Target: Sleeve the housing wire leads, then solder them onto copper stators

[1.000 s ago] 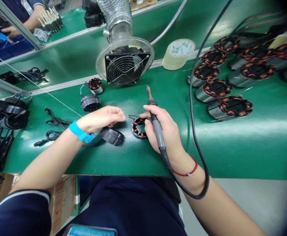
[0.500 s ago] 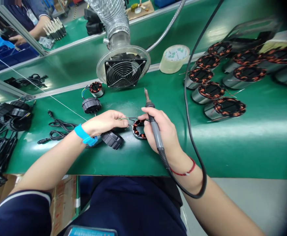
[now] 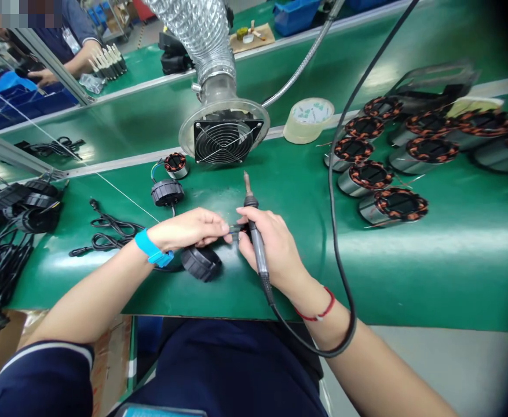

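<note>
My right hand (image 3: 271,243) is closed round a soldering iron (image 3: 257,240), its tip pointing up and away from me. The same hand's fingers cover most of a small wound motor stator, of which only a dark bit shows. Thin wires (image 3: 235,229) run between my two hands, and my left hand (image 3: 197,227) pinches them in its fingertips. Just below the left hand, a black ribbed round cap (image 3: 201,263) rests on the green bench. A blue band circles my left wrist.
A fume extractor fan (image 3: 225,142) hangs ahead, beside a tape roll (image 3: 309,120). Several wound stators (image 3: 395,205) stand at the right. Black cables (image 3: 114,229) and another stator (image 3: 176,166) with a capped cable end (image 3: 167,193) lie left. A co-worker's hand (image 3: 43,77) is beyond the partition.
My right hand has shifted left, closer to my left hand, with the soldering iron still in it. The stator ring, visible before, is now mostly hidden behind the right fingers.
</note>
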Motion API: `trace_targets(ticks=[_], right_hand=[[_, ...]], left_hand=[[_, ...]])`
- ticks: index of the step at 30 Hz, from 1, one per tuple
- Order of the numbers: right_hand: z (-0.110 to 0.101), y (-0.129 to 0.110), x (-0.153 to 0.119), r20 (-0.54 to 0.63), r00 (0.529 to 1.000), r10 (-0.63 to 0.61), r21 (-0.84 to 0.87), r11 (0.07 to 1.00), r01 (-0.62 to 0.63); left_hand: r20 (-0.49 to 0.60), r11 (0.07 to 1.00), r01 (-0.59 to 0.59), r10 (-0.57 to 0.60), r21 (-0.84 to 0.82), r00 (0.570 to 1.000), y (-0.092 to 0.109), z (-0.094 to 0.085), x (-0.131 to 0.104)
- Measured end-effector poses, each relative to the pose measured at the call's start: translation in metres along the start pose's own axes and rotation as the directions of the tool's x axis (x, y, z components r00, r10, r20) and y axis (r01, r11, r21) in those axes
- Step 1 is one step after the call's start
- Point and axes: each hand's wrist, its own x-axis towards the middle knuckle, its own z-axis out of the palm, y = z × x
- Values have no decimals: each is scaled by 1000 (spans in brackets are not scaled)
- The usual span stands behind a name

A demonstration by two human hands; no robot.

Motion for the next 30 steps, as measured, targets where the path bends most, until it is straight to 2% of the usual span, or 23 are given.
trace_targets(ticks=[1,3,5,6,8,10,11,12,15,16,18,21,24,27,30], right_hand=[[0,0,0,-1,1000,-7,11,1000,7],[-1,3,0,-10,1000,-19,44,999,20],[-5,6,0,-54,999,-7,70,998,10],[-7,8,-1,-80,997,13,80,997,-7],[-10,11,-2,-114,991,70,100,993,-59],[-11,13,-2,-109,987,119,115,988,-107],[-11,13,-3,-104,985,135,117,986,-123],[-11,14,-3,-98,985,145,118,984,-133],[-11,14,-5,-79,983,167,121,980,-156],[-11,15,-5,-70,982,175,120,979,-166],[-13,17,-6,-56,981,187,115,977,-179],[-15,20,-7,-51,982,184,100,979,-179],[-13,23,-6,-48,982,185,73,981,-181],[-9,26,-6,-38,982,185,48,982,-183],[-8,31,-6,-26,984,176,8,984,-176]], left_hand=[[-10,998,2,-2,63,1000,1,-1,-2],[-123,975,-19,47,221,991,2,-7,-6],[-314,915,-23,163,404,935,3,-20,-8],[-409,874,9,218,486,886,3,-29,-9],[-589,805,134,297,578,752,3,-47,-10],[-700,757,256,343,601,627,5,-64,-8],[-726,728,313,356,610,588,7,-70,-5],[-738,686,379,346,620,580,9,-75,-2],[-734,537,552,209,639,646,16,-84,15],[-727,510,574,163,641,666,19,-87,21],[-713,511,566,142,647,687,22,-95,31],[-700,539,522,195,661,687,24,-116,41],[-703,557,495,251,667,665,33,-147,55],[-712,570,472,321,672,625,57,-178,81],[-691,577,426,379,697,616,86,-202,109]])
